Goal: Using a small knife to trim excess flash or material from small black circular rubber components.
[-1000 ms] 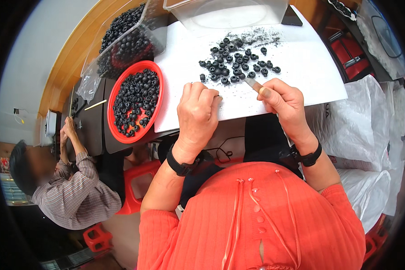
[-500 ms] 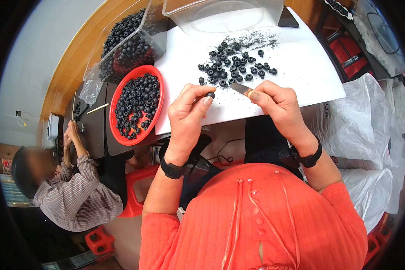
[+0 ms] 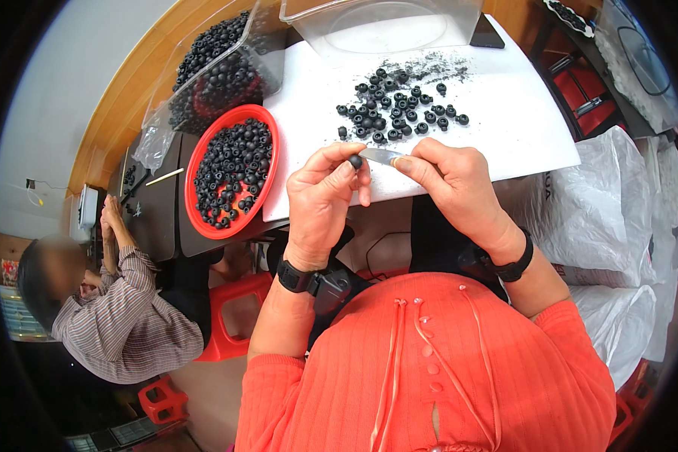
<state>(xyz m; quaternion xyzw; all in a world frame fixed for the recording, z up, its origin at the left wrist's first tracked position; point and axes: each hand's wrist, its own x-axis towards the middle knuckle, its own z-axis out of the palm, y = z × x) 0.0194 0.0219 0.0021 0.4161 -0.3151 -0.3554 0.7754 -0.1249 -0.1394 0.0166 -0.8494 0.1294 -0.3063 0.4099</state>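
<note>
Between the thumb and fingers of my left hand (image 3: 325, 192) is a small round black rubber-like part (image 3: 355, 161). A short knife blade (image 3: 380, 155) is gripped in my right hand (image 3: 453, 181), its tip reaching the part or lying right beside it. Both hands are over the near edge of the white board (image 3: 520, 128). Beyond them lies a loose group of similar black parts (image 3: 410, 114), several showing a round opening and a narrow collar. Dark crumbs are scattered around and behind the group.
A red bowl (image 3: 273, 162) of black parts stands left of the board, with a clear bin (image 3: 237, 53) of more behind it. Another clear bin (image 3: 384, 30) is at the back. White sacks (image 3: 595, 203) fill the right. A co-worker (image 3: 132, 316) sits at left.
The knife has moved left, from apart to the part in my left hand. My left hand has turned slightly, its lower fingers now extending. The co-worker's hands shifted a little.
</note>
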